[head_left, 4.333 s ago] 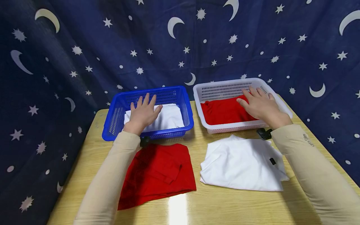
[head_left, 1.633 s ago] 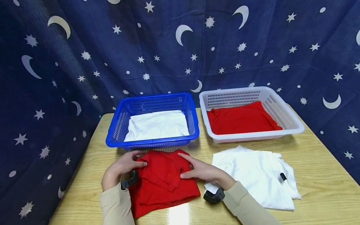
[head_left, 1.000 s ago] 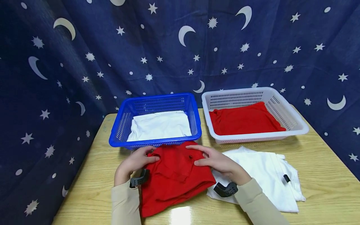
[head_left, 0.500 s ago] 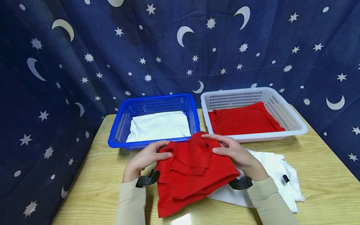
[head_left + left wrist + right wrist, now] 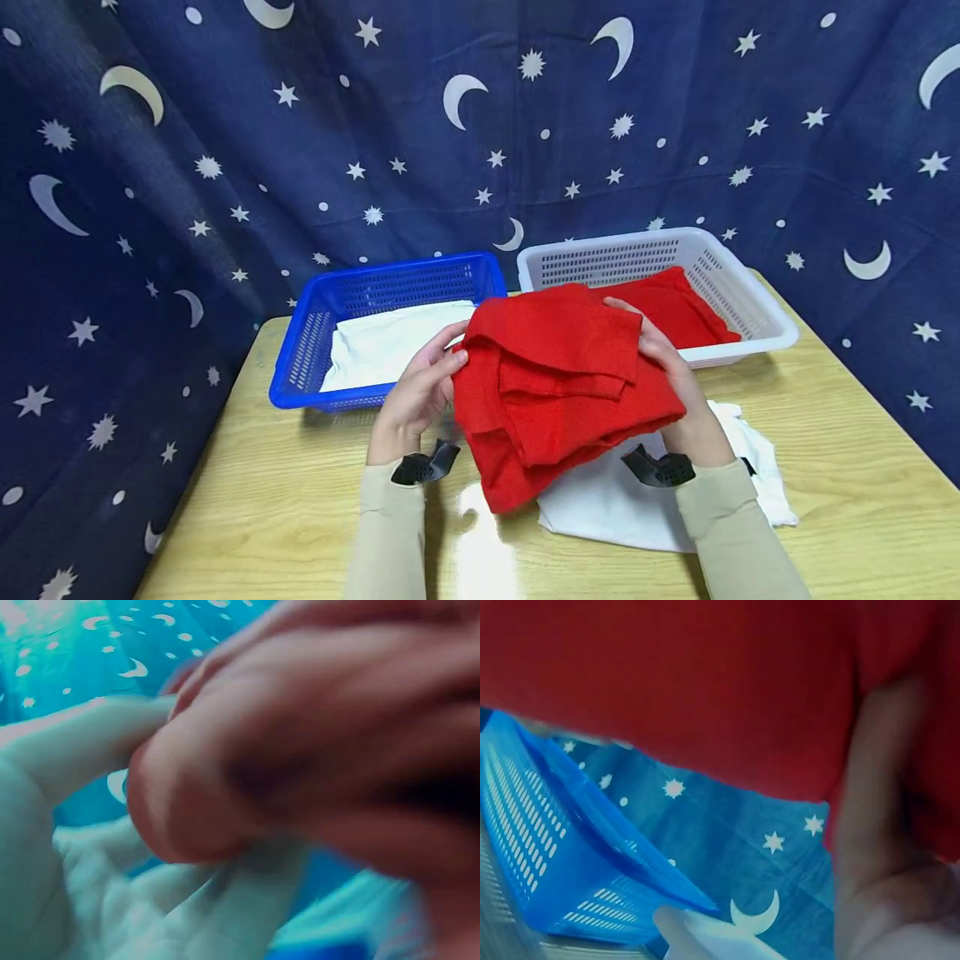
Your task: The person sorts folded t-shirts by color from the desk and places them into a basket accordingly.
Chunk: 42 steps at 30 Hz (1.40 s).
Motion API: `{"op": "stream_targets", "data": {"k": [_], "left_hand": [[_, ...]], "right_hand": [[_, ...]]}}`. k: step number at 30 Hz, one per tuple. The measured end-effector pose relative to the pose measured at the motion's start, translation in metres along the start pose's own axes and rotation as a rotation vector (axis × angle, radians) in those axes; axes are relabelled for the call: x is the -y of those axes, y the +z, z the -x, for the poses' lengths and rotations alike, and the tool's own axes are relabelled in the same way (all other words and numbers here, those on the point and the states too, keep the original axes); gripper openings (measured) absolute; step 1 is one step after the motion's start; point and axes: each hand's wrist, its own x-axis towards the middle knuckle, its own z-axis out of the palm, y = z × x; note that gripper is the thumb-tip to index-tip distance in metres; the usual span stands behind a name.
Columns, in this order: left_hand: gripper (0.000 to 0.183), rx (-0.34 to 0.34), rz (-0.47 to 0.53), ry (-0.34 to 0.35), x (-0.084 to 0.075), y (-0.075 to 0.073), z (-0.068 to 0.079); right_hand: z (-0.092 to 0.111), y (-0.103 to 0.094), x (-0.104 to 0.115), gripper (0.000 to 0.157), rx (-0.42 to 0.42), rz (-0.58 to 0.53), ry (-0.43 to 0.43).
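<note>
A folded red garment (image 5: 562,375) hangs in the air between both hands, its lower left corner drooping above the table. My left hand (image 5: 420,396) grips its left edge, thumb on top and fingers beneath. At the right edge my right hand (image 5: 678,392) holds it, partly covered by the cloth. In the left wrist view, thumb and fingers close round the blurred cloth (image 5: 300,750). The right wrist view has the red cloth (image 5: 667,690) filling the top, with a finger (image 5: 877,772) pressed into it. A white garment (image 5: 630,508) lies below on the table.
A blue basket (image 5: 288,367) holding folded white cloth (image 5: 375,346) stands at the back left. The white basket (image 5: 772,321) at the back right holds red cloth (image 5: 678,308). Behind the wooden table (image 5: 285,517) hangs a dark blue curtain (image 5: 420,108) with moons and stars.
Both hands went from above the baskets to the red garment on the table, took hold of its sides, and lifted it up and rightward, toward the white basket.
</note>
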Motion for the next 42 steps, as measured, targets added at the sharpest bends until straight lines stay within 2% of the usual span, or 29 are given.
{"op": "stream_targets", "data": {"k": [3, 6, 9, 13, 16, 18, 20, 25, 28, 32, 34, 38, 42], "left_hand": [[0.033, -0.089, 0.181, 0.059, 0.007, 0.005, -0.016], [0.029, -0.198, 0.254, 0.088, 0.016, 0.01, -0.032], [0.032, -0.27, 0.263, 0.101, 0.025, 0.016, -0.045], [0.043, -0.322, 0.262, 0.133, 0.035, 0.022, -0.056], [0.046, -0.372, 0.221, 0.135, 0.041, 0.027, -0.061], [0.047, -0.388, 0.12, 0.106, 0.043, 0.032, -0.063], [0.049, -0.378, -0.055, 0.059, 0.045, 0.037, -0.065], [0.043, -0.31, -0.649, -0.049, 0.048, 0.05, -0.072], [0.041, -0.299, -0.919, -0.1, 0.05, 0.056, -0.076], [0.049, -0.283, -1.121, -0.117, 0.054, 0.061, -0.082], [0.054, -0.268, -1.202, -0.107, 0.055, 0.065, -0.086], [0.061, -0.243, -1.425, -0.055, 0.061, 0.07, -0.093], [0.063, -0.269, -1.643, 0.041, 0.07, 0.073, -0.099]], "right_hand": [[-0.001, -0.006, -0.004, 0.054, -0.037, -0.195, -0.018], [-0.002, -0.015, -0.009, 0.059, -0.076, -0.295, -0.028], [-0.004, -0.025, -0.012, 0.062, -0.127, -0.298, -0.033], [-0.007, -0.039, -0.013, 0.062, -0.195, -0.322, -0.044], [-0.009, -0.049, -0.011, 0.063, -0.214, -0.339, -0.057], [-0.011, -0.056, -0.008, 0.065, -0.226, -0.284, -0.061], [-0.014, -0.062, -0.003, 0.067, -0.257, -0.169, -0.056], [-0.019, -0.075, 0.01, 0.071, -0.395, 0.261, -0.001], [-0.022, -0.082, 0.015, 0.073, -0.453, 0.566, 0.055], [-0.023, -0.094, 0.021, 0.076, -0.515, 1.027, 0.122], [-0.022, -0.099, 0.025, 0.075, -0.54, 1.188, 0.136], [-0.02, -0.11, 0.033, 0.071, -0.561, 1.31, 0.127], [-0.021, -0.116, 0.038, 0.07, -0.57, 1.352, 0.112]]}}
